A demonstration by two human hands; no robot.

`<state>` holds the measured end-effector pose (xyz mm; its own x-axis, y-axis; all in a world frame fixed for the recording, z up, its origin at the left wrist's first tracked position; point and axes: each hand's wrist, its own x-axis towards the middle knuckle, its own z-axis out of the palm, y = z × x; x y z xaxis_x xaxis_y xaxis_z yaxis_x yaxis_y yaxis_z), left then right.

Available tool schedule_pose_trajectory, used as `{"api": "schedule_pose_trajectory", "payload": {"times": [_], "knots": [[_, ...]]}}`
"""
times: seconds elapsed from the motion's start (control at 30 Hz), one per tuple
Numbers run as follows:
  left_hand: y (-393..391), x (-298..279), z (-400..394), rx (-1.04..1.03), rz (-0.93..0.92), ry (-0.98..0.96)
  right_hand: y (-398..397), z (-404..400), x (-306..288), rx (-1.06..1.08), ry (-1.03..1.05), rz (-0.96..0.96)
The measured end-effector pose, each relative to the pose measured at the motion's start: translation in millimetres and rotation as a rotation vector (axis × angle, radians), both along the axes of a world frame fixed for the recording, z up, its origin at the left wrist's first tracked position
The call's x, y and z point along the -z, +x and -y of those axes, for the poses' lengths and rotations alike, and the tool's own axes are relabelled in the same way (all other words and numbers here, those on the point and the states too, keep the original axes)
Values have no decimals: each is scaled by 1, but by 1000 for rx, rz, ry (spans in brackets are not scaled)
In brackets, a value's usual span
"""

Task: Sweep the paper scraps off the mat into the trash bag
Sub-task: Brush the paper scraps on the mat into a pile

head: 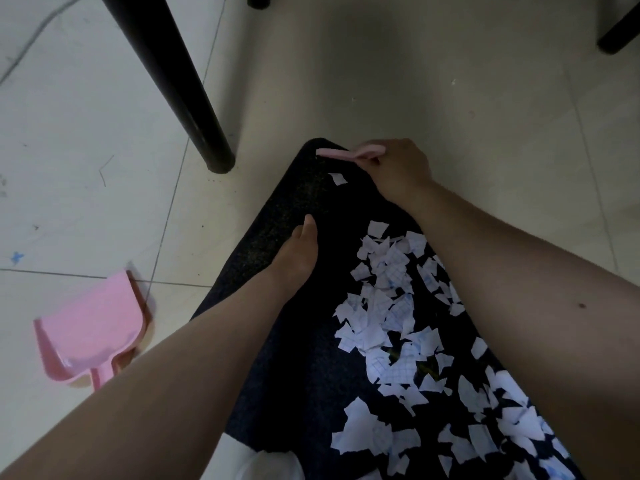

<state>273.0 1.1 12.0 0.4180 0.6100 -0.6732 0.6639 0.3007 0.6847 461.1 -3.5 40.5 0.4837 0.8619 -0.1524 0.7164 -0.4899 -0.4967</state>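
A dark mat [277, 358] lies on the tiled floor, running from the near right toward the middle. Several white grid-paper scraps [388, 306] are heaped along its right half, and one lone scrap [337, 178] lies near the far end. My right hand [394, 171] is shut on a small pink brush [343, 153] held at the mat's far edge, just beyond that lone scrap. My left hand [299, 254] rests flat on the mat's left part with nothing in it. No trash bag shows clearly; something white [266, 465] peeks out at the mat's near edge.
A pink dustpan [91, 323] lies on the floor to the left of the mat. A black furniture leg [180, 84] stands just beyond the mat's far left corner. Another dark leg [620, 29] is at the top right.
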Motion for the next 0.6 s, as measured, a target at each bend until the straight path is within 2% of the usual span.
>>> {"api": "schedule_pose_trajectory", "payload": {"times": [0.1,0.23,0.37,0.47,0.6], "knots": [[1,0,-1,33,-26,-3,-3,-5,10,-35,-66,84],[2,2,-4,38,-34,-2,6,1,17,-110,-216,-1],[1,5,-3,5,-14,0,17,16,-16,-275,-382,-57],[2,6,-2,-26,0,-10,23,28,-37,-241,-273,-72],[2,5,1,-48,-3,-1,20,26,-24,-150,-200,-50]]}}
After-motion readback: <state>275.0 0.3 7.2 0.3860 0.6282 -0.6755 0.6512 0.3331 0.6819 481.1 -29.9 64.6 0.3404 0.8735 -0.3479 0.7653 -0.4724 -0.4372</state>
